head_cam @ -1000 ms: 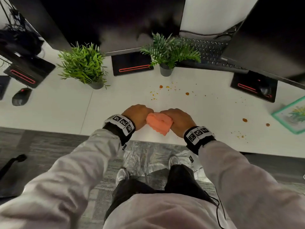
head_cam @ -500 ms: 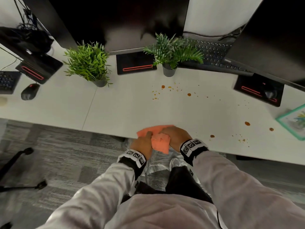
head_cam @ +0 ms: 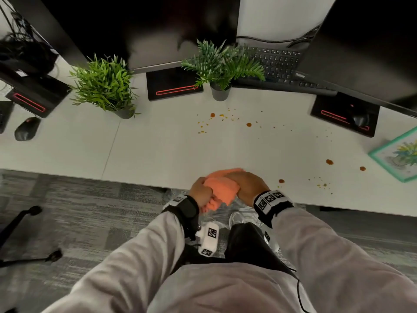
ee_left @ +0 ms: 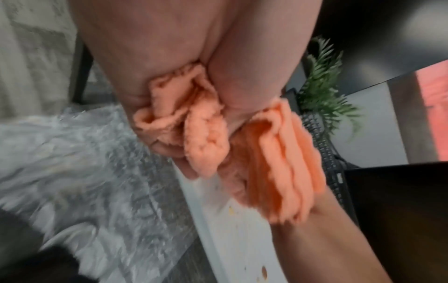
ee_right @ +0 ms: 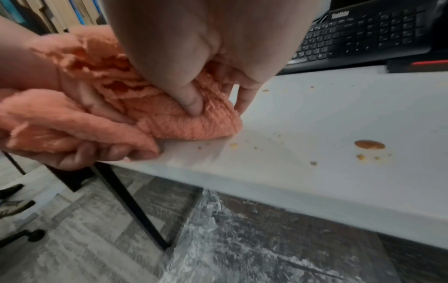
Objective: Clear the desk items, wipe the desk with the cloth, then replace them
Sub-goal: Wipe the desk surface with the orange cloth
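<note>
At the near edge of the white tabletop (head_cam: 158, 152), the left hand (head_cam: 200, 192) and right hand (head_cam: 247, 185) both grip a bunched fuzzy orange cloth (head_cam: 222, 190), fingers curled into it. Orange-brown sauce spots (head_cam: 248, 124) lie beyond.
</note>
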